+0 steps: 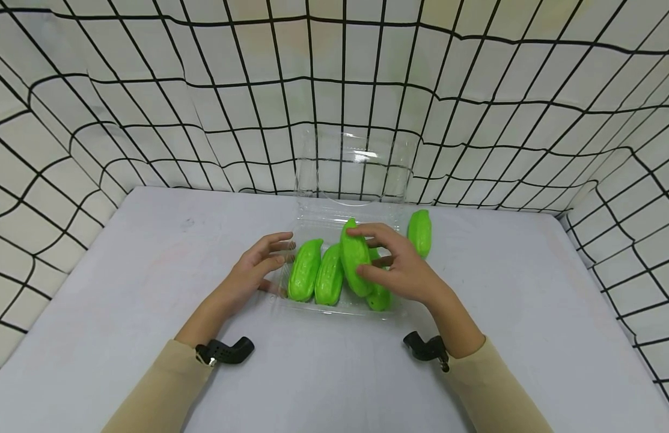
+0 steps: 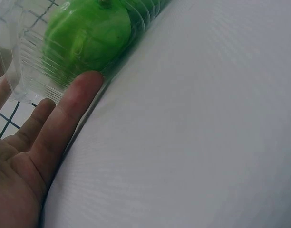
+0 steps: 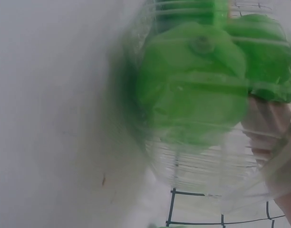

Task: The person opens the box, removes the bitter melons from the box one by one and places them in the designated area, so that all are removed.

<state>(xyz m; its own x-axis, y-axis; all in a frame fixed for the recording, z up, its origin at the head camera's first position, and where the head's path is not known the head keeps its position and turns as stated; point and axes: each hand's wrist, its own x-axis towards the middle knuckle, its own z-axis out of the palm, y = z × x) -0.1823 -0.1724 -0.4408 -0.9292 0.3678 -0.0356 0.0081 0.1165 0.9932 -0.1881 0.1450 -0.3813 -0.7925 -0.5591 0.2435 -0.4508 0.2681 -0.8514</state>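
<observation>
A clear plastic clamshell box lies with its lid raised at the back. Inside are a long green ribbed gourd at the left, a second gourd beside it, and another gourd at the right, partly covered. My right hand pinches one more green gourd between thumb and fingers, over the right part of the box. Against the box's left wall, my left hand rests with loosely extended fingers; in the left wrist view a fingertip lies at the clear wall.
Another green gourd lies on the white tabletop, just right of the box. White panels with a black wire grid enclose the back and sides. Each wrist wears a black camera mount.
</observation>
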